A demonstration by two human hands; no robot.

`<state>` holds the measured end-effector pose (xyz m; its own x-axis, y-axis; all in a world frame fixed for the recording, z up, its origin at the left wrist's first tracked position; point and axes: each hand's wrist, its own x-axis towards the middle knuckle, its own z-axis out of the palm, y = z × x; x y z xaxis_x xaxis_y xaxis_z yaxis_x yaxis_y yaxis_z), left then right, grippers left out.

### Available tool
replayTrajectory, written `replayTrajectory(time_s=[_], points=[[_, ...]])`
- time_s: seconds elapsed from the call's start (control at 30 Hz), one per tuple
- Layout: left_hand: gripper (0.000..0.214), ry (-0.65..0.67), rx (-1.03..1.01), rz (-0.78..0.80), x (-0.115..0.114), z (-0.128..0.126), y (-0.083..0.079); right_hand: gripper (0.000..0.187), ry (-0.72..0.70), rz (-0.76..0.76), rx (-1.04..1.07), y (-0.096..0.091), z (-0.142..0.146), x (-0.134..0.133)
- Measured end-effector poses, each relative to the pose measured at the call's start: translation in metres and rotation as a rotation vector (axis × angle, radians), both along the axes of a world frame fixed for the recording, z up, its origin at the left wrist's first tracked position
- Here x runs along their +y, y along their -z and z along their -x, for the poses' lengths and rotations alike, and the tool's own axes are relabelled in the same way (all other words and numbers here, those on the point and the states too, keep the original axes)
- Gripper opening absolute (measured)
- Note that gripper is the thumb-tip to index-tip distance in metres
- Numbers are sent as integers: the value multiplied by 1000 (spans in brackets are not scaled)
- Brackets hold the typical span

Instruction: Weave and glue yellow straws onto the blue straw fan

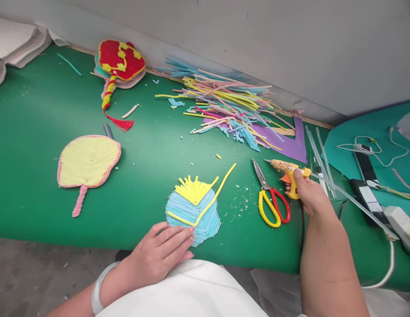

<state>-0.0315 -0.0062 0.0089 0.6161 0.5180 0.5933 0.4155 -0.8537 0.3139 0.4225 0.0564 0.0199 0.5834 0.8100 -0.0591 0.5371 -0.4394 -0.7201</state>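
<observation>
My left hand (165, 250) lies with fingers stretched out over the lower left edge of a blue panel (191, 224) made of rows of pipe cleaners. Yellow pipe cleaners form a fan of nested V shapes (193, 190) on its top. Below them a longer bent yellow pipe cleaner (205, 211) rests across the panel, one end sticking out past the upper right. My right hand (305, 189) is closed around the handle of a yellow glue gun (293, 182), its nozzle pointing left. A clear glue stick (350, 200) extends from its back. Scissors (269, 196) with yellow and red handles lie just left of it.
A pile of coloured pipe cleaners (224, 97) lies at the back, partly over a purple sheet (295, 143). A yellow fan with a pink edge (89, 163) and a red fan with a tassel (122, 61) lie left. A power strip (401, 224) and cables sit right.
</observation>
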Motion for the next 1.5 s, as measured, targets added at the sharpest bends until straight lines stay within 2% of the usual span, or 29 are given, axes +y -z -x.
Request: replayTrajectory(time_s=[0.1,0.17,0.23,0.3,0.33,0.4,0.43,0.5,0.57,0.63,0.8,1.1,1.5], points=[[17,73,17,28,0,-1,1,55,13,132,-256,-10,-6,1],[17,76,28,27,0,-2,2,52,33,106,-528,-16,2,-1],[18,60,37,17,0,-2,4,42,74,-13,-685,-19,26,-8],[19,46,49,19,0,-3,5,35,31,-112,-737,-20,67,-21],[19,45,54,22,0,-3,5,29,-79,-159,-727,-21,92,-28],[20,52,56,25,0,-2,6,11,-536,-348,-573,-23,146,-45],[20,55,59,24,0,-2,6,9,-733,-388,-473,-24,171,-53],[21,54,66,22,0,-2,6,13,-956,-400,-372,-25,211,-65],[21,53,76,30,-1,-1,6,13,-1048,-359,-383,-23,234,-72],[21,57,79,44,-1,-1,7,15,-1075,-310,-418,-18,241,-74],[21,56,81,70,0,0,7,15,-1106,-246,-447,-6,235,-71],[21,66,82,76,2,-1,7,10,-1013,-361,-525,-6,247,-55],[19,78,67,86,4,0,9,12,-979,-319,-537,-1,247,-43]])
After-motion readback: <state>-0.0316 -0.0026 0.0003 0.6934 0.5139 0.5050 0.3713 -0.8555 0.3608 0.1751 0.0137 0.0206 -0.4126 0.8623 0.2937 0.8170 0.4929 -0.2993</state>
